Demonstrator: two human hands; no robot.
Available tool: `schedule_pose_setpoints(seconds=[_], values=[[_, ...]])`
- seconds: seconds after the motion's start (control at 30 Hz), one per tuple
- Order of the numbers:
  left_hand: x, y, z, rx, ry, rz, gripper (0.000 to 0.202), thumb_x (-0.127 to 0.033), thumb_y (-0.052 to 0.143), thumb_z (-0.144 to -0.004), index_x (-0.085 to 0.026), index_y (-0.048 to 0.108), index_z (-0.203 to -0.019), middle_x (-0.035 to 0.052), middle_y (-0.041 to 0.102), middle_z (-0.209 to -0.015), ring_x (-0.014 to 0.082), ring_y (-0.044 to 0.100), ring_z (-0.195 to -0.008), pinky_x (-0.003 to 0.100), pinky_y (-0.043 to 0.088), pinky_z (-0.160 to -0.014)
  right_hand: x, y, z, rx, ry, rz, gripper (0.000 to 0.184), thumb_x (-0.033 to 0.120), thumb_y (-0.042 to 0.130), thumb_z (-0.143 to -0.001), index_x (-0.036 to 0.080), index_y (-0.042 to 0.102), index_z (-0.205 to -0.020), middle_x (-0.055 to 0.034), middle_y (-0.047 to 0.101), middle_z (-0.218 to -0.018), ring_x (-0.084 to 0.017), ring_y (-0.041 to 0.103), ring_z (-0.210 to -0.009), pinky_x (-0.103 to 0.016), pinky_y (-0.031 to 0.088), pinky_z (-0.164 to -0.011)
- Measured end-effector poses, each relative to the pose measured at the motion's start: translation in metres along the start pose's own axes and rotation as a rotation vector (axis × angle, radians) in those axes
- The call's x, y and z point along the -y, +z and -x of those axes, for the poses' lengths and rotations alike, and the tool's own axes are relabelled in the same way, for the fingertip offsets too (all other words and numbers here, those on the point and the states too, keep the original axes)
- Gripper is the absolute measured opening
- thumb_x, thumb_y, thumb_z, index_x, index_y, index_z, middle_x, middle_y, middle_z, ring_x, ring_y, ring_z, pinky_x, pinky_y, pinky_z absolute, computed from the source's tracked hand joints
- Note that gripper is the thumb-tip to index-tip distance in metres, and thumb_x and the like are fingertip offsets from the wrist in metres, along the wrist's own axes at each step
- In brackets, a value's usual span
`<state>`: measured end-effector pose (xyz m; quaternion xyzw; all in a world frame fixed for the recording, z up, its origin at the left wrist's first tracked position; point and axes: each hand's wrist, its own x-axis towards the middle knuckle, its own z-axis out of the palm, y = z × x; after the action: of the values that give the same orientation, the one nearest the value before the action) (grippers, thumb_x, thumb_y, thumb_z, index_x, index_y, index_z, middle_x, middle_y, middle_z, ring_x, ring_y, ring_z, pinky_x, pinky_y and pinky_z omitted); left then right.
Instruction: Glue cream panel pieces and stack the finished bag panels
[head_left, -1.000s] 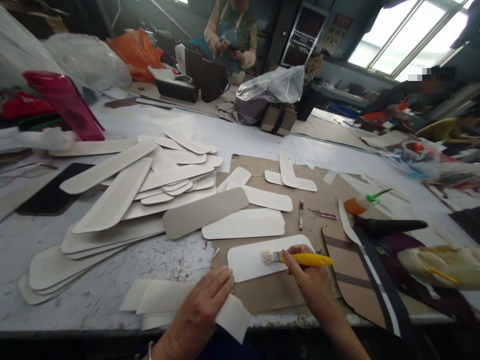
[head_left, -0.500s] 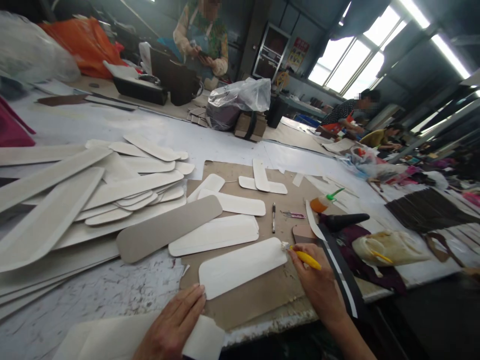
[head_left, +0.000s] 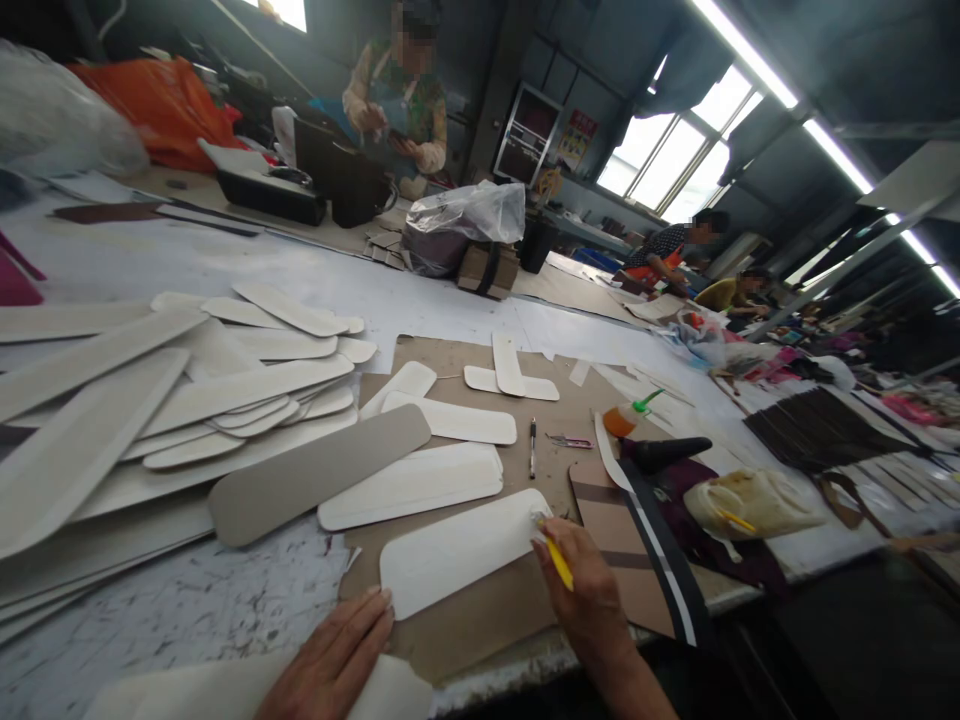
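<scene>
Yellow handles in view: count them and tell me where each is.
2. One yellow handle is in the right hand, by a white piece; the slimmer yellow handle is at the pale container, farther right. More may be hidden.

The window (head_left: pixel 670 150) glares white and tube lights (head_left: pixel 750 57) shine overhead amid otherwise dim, hazy light.

Piled cut pieces (head_left: pixel 255 393), a scuffed worktable (head_left: pixel 247 590) and tube lights (head_left: pixel 742 50) show a workshop.

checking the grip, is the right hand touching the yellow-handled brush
Touching: the head view shows the right hand closed around the yellow-handled brush.
</scene>
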<state>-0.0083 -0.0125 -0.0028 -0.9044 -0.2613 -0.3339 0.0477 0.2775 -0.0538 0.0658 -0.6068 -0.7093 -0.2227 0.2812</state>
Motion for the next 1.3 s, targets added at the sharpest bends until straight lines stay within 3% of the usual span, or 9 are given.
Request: schedule_pose_setpoints(seconds=[0.2, 0.3, 0.4, 0.5, 0.6, 0.77, 0.97, 1.1, 1.3], values=[[-0.001, 0.002, 0.002, -0.015, -0.008, 0.035, 0.04, 0.0, 0.033, -0.084, -0.012, 0.055, -0.115, 0.0098, 0.058, -0.119, 0.017, 0.047, -0.119, 0.026, 0.038, -0.102, 0.08, 0.017, -0.001, 0.037, 0.009, -0.416, 0.019, 0.016, 0.049, -0.087, 0.016, 0.054, -0.105, -0.0102, 0.064, -0.088, -0.018, 0.061, -0.084, -0.029, 0.055, -0.073], [-0.002, 0.001, 0.0, -0.007, -0.039, 0.077, 0.048, 0.005, 0.03, -0.078, -0.01, 0.053, -0.117, 0.0116, 0.056, -0.121, 0.018, 0.045, -0.121, 0.029, 0.041, -0.1, 0.102, 0.016, -0.007, 0.107, 0.141, -0.738, 0.017, 0.018, 0.045, -0.088, 0.018, 0.056, -0.101, -0.0076, 0.064, -0.087, -0.016, 0.061, -0.083, -0.027, 0.054, -0.073], [-0.007, 0.002, -0.003, -0.018, -0.047, 0.087, 0.051, 0.007, 0.034, -0.074, -0.01, 0.053, -0.118, 0.0121, 0.057, -0.121, 0.0197, 0.047, -0.119, 0.031, 0.047, -0.095, 0.087, 0.012, -0.01, 0.205, 0.45, -0.874, 0.016, 0.025, 0.047, -0.089, 0.018, 0.06, -0.093, -0.0054, 0.063, -0.081, -0.014, 0.061, -0.07, -0.026, 0.053, -0.066], [-0.011, 0.004, -0.006, -0.052, -0.097, 0.092, 0.05, 0.007, 0.032, -0.073, -0.01, 0.056, -0.114, 0.0123, 0.06, -0.115, 0.0203, 0.053, -0.112, 0.034, 0.052, -0.09, 0.066, 0.011, -0.011, 0.147, 0.599, -0.735, 0.019, 0.033, 0.053, -0.085, 0.017, 0.063, -0.086, -0.0063, 0.062, -0.079, -0.016, 0.06, -0.071, -0.029, 0.052, -0.068], [-0.014, 0.002, -0.009, -0.008, -0.132, 0.101, 0.049, 0.007, 0.032, -0.073, -0.009, 0.058, -0.112, 0.0134, 0.062, -0.113, 0.0215, 0.055, -0.11, 0.036, 0.054, -0.088, 0.067, 0.012, -0.013, 0.083, 0.563, -0.694, 0.018, 0.033, 0.056, -0.084, 0.017, 0.064, -0.083, -0.0073, 0.062, -0.081, -0.018, 0.06, -0.075, -0.031, 0.052, -0.07], [-0.016, -0.006, -0.014, 0.002, -0.151, 0.093, 0.053, 0.008, 0.031, -0.069, -0.009, 0.059, -0.11, 0.0132, 0.062, -0.112, 0.0213, 0.057, -0.107, 0.036, 0.055, -0.086, 0.079, 0.02, -0.013, 0.197, 0.476, -0.782, 0.018, 0.031, 0.051, -0.086, 0.017, 0.063, -0.086, -0.0066, 0.062, -0.079, -0.016, 0.06, -0.068, -0.027, 0.052, -0.061], [-0.015, -0.008, -0.017, -0.03, -0.133, 0.099, 0.052, 0.008, 0.032, -0.068, -0.009, 0.06, -0.108, 0.0125, 0.064, -0.109, 0.021, 0.058, -0.106, 0.035, 0.055, -0.085, 0.008, 0.008, -0.009, 0.015, 0.363, -0.332, 0.018, 0.033, 0.053, -0.086, 0.017, 0.061, -0.088, -0.0065, 0.063, -0.083, -0.018, 0.062, -0.077, -0.03, 0.052, -0.075], [-0.011, -0.001, -0.009, -0.039, -0.1, 0.07, 0.053, 0.008, 0.032, -0.069, -0.011, 0.059, -0.111, 0.0114, 0.062, -0.112, 0.0199, 0.056, -0.109, 0.033, 0.053, -0.088, -0.028, -0.005, -0.005, -0.029, 0.28, -0.117, 0.021, 0.034, 0.048, -0.089, 0.016, 0.058, -0.088, -0.0078, 0.062, -0.082, -0.018, 0.061, -0.077, -0.032, 0.053, -0.075], [-0.004, 0.012, 0.008, -0.025, -0.08, 0.109, 0.058, 0.007, 0.033, -0.07, -0.012, 0.051, -0.122, 0.0111, 0.055, -0.124, 0.0208, 0.045, -0.122, 0.032, 0.045, -0.098, 0.007, -0.003, 0.003, -0.033, 0.161, -0.154, 0.01, 0.02, 0.049, -0.088, 0.017, 0.058, -0.093, -0.0052, 0.063, -0.083, -0.014, 0.063, -0.079, -0.025, 0.054, -0.075]])
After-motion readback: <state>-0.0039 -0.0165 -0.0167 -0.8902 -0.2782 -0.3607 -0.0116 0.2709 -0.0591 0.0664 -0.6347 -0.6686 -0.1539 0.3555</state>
